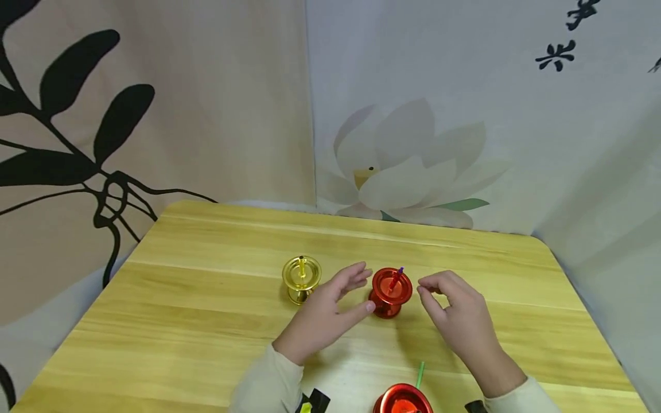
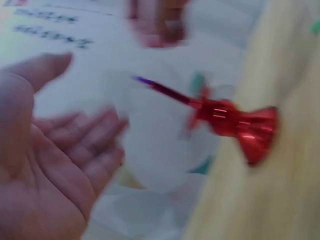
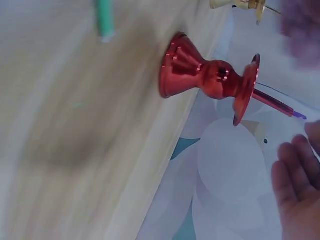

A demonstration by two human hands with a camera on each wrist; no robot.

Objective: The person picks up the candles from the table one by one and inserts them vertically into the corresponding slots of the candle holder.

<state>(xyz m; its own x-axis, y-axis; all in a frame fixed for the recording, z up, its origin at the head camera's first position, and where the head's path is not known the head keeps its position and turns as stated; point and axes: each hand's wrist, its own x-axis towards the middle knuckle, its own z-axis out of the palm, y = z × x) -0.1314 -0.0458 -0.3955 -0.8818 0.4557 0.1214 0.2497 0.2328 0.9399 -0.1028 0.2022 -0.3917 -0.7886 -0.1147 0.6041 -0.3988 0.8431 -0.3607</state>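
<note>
"Standing upright to the right of the gold holder [image 1: 310,281], a shiny red holder [image 1: 389,293] carries a purple-tipped stem [image 1: 396,279]. How might it handle?"

"Probably stiff, fairly light and slick. The bulbous neck [image 3: 219,80] looks the surest hold; the stem could bend."

"And the hands?"

"Both empty, apart from it. Left hand [image 1: 330,312], just right of the gold holder, fingers extended, thumb spread; right hand [image 1: 457,312], farthest right of it, thumb and forefinger loosely curved together."

black brush characters [image 1: 556,55] on the white cloth [image 1: 413,63] are unreadable.
</note>
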